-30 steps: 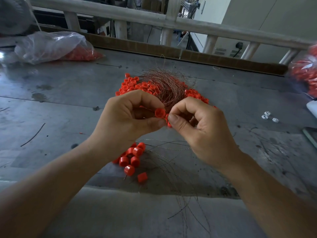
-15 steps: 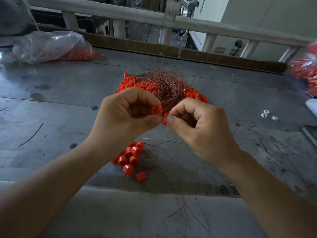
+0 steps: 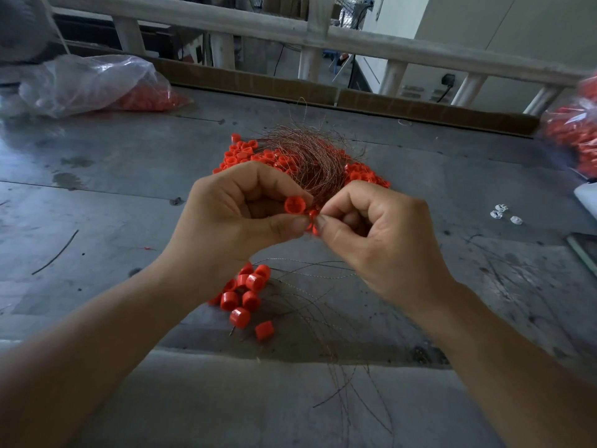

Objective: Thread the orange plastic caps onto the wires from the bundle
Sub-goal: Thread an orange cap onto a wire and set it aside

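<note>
**Cap (image 3: 294, 204) gripped at my left fingertips, just left of the right-hand pinch.**

My left hand (image 3: 239, 221) grips the cap between thumb and forefinger above the middle of the table (image 3: 97, 189), with the hollow end facing me. My right hand (image 3: 381, 240) sits just right of it, with thumb and forefinger pinched on what I judge to be a wire. The strand is too fine to confirm. The coming move calls for a short feed leftward into the cap, so the right hand travels. The bundle (image 3: 310, 160) lies just beyond both hands, on a pile of loose caps (image 3: 245, 153). Threaded caps (image 3: 245, 292) lie near, below my left wrist. A clear bag (image 3: 93, 82) at far left holds more caps, and so does another bag (image 3: 578, 124) at the right edge.
</note>
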The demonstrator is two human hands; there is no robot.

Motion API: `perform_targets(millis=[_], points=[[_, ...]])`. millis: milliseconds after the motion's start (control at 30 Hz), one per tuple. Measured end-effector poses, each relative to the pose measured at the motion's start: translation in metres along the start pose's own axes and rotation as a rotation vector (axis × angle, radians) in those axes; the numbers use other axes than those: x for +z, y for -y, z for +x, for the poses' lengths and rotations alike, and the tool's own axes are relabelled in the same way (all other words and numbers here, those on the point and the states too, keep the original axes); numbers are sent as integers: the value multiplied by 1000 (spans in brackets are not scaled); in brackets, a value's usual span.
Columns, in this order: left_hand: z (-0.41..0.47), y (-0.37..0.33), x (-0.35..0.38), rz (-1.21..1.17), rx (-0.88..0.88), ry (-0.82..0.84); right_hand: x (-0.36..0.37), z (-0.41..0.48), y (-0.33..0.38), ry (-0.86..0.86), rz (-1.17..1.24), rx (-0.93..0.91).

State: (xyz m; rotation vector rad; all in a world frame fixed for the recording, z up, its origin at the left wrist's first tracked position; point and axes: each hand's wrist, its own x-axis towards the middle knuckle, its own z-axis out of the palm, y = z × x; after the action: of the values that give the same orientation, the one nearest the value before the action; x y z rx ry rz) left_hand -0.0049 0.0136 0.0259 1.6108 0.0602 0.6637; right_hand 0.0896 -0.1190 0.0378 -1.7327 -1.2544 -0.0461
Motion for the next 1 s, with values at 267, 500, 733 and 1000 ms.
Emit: perform_targets(millis=[267, 500, 733, 1000], points=[[-1, -1, -2, -202, -101, 38, -2, -1, 0, -40, -16, -27], [1, -3, -3, -214, -123, 17, -1, 2, -2, 38, 147, 94], [3, -4, -7, -332, -228, 62, 0, 4, -3, 56, 222, 163], [2, -6, -7, -358, -254, 57, 0, 2, -2, 37, 202, 118]])
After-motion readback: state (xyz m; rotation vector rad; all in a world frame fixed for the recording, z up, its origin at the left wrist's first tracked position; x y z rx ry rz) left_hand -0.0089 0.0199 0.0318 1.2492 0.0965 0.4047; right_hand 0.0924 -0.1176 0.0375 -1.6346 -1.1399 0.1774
